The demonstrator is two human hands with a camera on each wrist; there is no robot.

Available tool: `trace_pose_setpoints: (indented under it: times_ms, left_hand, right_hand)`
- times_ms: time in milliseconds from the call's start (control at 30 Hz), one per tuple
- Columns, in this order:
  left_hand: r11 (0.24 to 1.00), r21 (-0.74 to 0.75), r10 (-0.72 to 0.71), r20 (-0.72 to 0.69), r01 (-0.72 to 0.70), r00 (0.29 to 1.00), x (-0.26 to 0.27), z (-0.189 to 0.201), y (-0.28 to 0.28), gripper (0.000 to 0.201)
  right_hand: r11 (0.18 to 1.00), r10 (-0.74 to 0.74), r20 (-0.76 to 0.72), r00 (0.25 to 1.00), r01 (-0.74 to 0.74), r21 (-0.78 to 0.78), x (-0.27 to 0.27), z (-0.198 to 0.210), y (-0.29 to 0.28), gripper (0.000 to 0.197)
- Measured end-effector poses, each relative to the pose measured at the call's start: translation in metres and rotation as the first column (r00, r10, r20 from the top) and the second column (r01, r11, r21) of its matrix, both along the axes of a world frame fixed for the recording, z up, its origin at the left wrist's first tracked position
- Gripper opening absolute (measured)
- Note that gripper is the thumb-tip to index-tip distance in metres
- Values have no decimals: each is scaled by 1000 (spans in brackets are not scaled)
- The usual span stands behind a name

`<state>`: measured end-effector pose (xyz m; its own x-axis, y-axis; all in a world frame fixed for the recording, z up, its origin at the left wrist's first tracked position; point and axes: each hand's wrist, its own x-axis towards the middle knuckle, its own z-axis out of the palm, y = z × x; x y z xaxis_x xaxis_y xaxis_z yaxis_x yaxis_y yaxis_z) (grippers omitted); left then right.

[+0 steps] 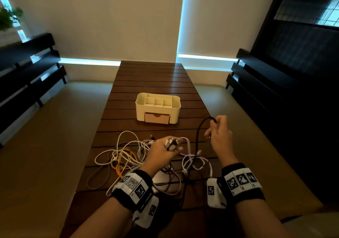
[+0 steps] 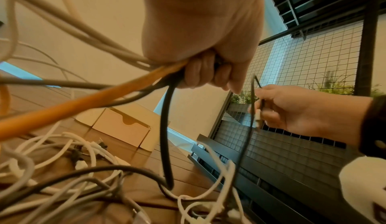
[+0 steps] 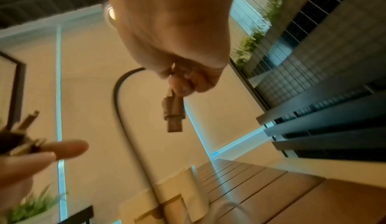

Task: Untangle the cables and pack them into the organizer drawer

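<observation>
Cables [image 1: 128, 157], tangled: white, grey, orange and black, heaped on the near half of a slatted wooden table [image 1: 154, 76], between the person's two forearms and spilling toward the left edge. Orange cable [image 1: 120, 161] looped in the middle of the heap; white loops around and over it.

Left hand [image 1: 161, 152]: raised just above the heap, fingers curled round a bundle of cable ends, several plugs [image 1: 171, 142] sticking out past the knuckles. The left wrist view shows the fist [image 2: 204, 69] closed on orange, grey and black strands that fan out from it down to the table.

Right hand [image 1: 219, 135]: lifted to the right of the heap, thumb and fingers pinching a black cable [image 1: 199, 133] close to its end. The cable arches up from the tangle to the fingertips. In the right wrist view a USB plug [image 3: 173, 113] hangs below the pinching fingers [image 3: 183, 85].

Organizer [image 1: 158, 107]: cream, box-shaped, open compartments on top, standing on the table beyond the cables, well apart from both hands. Drawer [image 1: 157, 118] in its front face, pushed in, notch at the upper edge.

Surroundings: dark slatted benches [image 1: 27, 68] on both sides, pale blinds [image 1: 110, 17] behind the table, green plant [image 1: 9, 17] at far left.
</observation>
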<state>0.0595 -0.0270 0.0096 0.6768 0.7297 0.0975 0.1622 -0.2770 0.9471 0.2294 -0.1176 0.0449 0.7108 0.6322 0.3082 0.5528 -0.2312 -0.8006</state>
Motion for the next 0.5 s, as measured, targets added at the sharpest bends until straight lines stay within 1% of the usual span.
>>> trace_pose_setpoints:
  times_ms: [33,133,200,233,300,333,400,433,467,500]
  left_hand:
    - [1000,0,18,-1,-18,1000,0,1,0,16]
    - [993,-37,110,44,-108,993,-1,2,2,16]
    - [982,-86,173,75,-167,982,-3,4,6,17]
    - [976,-104,202,93,-193,975,-4,5,8,18]
    - [964,-132,249,129,-232,960,-7,6,12,18]
    - [958,-149,266,149,-245,952,-9,8,13,16]
    - [945,-195,299,190,-262,935,-11,10,13,10]
    - [940,-207,313,204,-271,928,-11,11,13,9]
    - [937,-207,323,210,-281,923,-12,11,13,8]
    - [934,-206,333,207,-292,920,-12,10,13,7]
  right_hand:
    - [999,-4,19,1000,3,54,1,3,-1,5]
    - [999,35,75,997,-37,30,2,10,-2,9]
    - [999,-7,97,995,2,50,2,13,-3,12]
    - [998,-20,96,995,14,69,2,15,-4,14]
    - [995,34,59,998,-39,89,-1,16,-3,17]
    - [995,68,68,995,-73,70,-5,16,-2,18]
    - [994,106,145,984,-105,-14,-15,15,4,23]
    - [987,159,135,978,-154,-49,-20,14,8,28]
    - [966,254,46,966,-250,-69,-25,13,12,36]
    - [924,369,-126,921,-378,-61,-31,12,15,47]
